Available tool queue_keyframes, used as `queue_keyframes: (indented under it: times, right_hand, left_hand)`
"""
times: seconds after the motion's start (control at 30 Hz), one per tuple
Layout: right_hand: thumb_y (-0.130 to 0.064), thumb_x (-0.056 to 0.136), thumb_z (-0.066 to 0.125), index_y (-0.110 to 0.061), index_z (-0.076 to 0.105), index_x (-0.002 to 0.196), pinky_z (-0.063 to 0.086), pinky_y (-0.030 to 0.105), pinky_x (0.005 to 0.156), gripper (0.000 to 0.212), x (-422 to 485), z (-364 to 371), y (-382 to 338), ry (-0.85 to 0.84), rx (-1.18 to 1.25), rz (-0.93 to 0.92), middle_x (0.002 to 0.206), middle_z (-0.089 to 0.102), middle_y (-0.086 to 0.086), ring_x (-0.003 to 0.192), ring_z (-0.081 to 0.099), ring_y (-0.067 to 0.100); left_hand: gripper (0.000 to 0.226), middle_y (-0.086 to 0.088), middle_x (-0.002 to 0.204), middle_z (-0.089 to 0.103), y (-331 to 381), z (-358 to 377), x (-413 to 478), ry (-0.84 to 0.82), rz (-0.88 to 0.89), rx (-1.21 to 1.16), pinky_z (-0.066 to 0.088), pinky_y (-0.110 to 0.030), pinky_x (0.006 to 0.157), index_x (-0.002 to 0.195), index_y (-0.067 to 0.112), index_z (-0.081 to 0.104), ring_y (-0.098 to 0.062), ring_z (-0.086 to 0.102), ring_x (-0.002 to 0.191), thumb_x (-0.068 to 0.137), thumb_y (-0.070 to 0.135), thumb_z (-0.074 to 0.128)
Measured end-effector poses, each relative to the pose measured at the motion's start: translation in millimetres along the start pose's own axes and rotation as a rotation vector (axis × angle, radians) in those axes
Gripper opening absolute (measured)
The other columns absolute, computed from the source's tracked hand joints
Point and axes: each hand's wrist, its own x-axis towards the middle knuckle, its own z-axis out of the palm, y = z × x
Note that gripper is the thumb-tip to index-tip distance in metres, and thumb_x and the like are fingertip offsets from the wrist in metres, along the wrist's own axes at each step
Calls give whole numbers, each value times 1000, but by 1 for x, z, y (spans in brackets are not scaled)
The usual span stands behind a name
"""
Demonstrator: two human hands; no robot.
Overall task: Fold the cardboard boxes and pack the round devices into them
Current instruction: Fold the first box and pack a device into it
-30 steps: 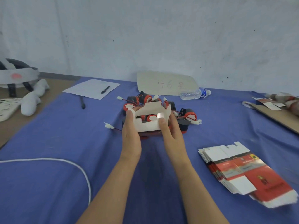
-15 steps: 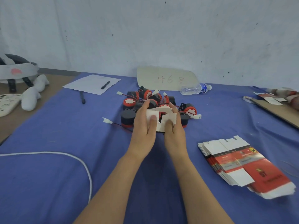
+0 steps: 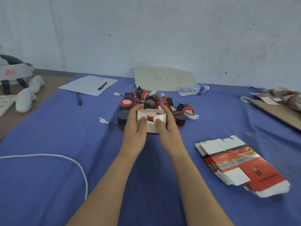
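Left hand [image 3: 135, 128]: clasps the left end of the small cardboard box [image 3: 152, 126], thumb pressed flat on its near face, fingers curled round its far side; right hand [image 3: 168, 128]: clasps the box's right end, thumb on the same near face, close to the left thumb but apart, fingers curled behind the box's upper edge; left forearm [image 3: 105, 185] and right forearm [image 3: 195, 185]: bare, extended, converging toward the box from its near side.
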Motion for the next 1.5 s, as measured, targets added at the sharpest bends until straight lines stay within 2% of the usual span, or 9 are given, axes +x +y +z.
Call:
queue_keyframes:
  times: [0.13,0.33,0.5,0.6,0.73,0.9,1.07,1.27,1.5]
  right_hand:
    - [-2,95,43,-40,52,115,46,8,75,44,0,2,3,152,-60,-111,107,59,-26,95,57,-8]
    - [-7,90,49,-22,68,105,39,35,103,28,1,-4,-4,-146,201,-80,126,55,0,128,45,15]
    - [-53,82,56,-23,66,105,43,32,99,39,-2,-2,-11,-210,188,-4,124,58,3,121,52,17]
    - [-35,88,62,-27,62,112,47,16,86,25,-4,1,-11,-136,92,-29,123,57,-7,112,54,4]
    - [-20,87,68,-39,55,111,47,26,94,33,-3,4,-9,41,-71,-118,122,58,-10,115,53,5]
    - [-19,86,69,-43,54,104,46,10,79,33,-2,4,-8,330,24,-177,109,61,-21,103,58,-2]
    - [-27,91,62,-42,54,111,48,19,85,26,-2,4,-3,359,-68,-130,113,61,-19,108,57,5]
    - [-23,97,54,-39,41,137,34,22,108,45,-4,9,-5,146,-157,-202,146,39,-9,135,33,3]
    - [-12,97,50,-33,58,103,40,9,90,22,-5,11,-11,263,-26,-268,139,41,-5,128,37,-7]
  left_hand:
    - [47,22,123,53,9,7,-5,-19,-9,-83,41,-13,97,121,32,51,7,48,117,93,-3,36]
    - [39,6,132,57,10,-3,3,71,-94,-214,42,-22,99,115,19,62,-5,50,123,93,1,35]
    - [37,4,113,68,10,-11,5,63,-189,-391,47,-32,92,92,31,71,-14,63,107,89,14,38]
    - [32,5,104,71,12,-12,6,9,-209,-446,50,-30,85,94,30,73,-13,65,99,83,33,43]
    - [40,-3,102,72,17,-8,12,-1,-223,-427,54,-29,74,106,24,71,-13,67,93,83,47,48]
    - [52,-3,131,60,11,5,4,-11,-285,-357,36,-43,112,132,19,53,-19,52,127,94,51,39]
    - [35,6,119,68,8,12,1,-120,-351,-498,52,-34,90,119,40,58,-13,62,116,100,51,31]
    - [45,-4,131,62,15,6,3,-88,-299,-541,42,-44,107,135,23,52,-20,57,123,101,48,35]
    - [63,-12,126,63,14,-4,4,34,-292,-494,44,-58,102,126,16,54,-30,60,117,74,46,71]
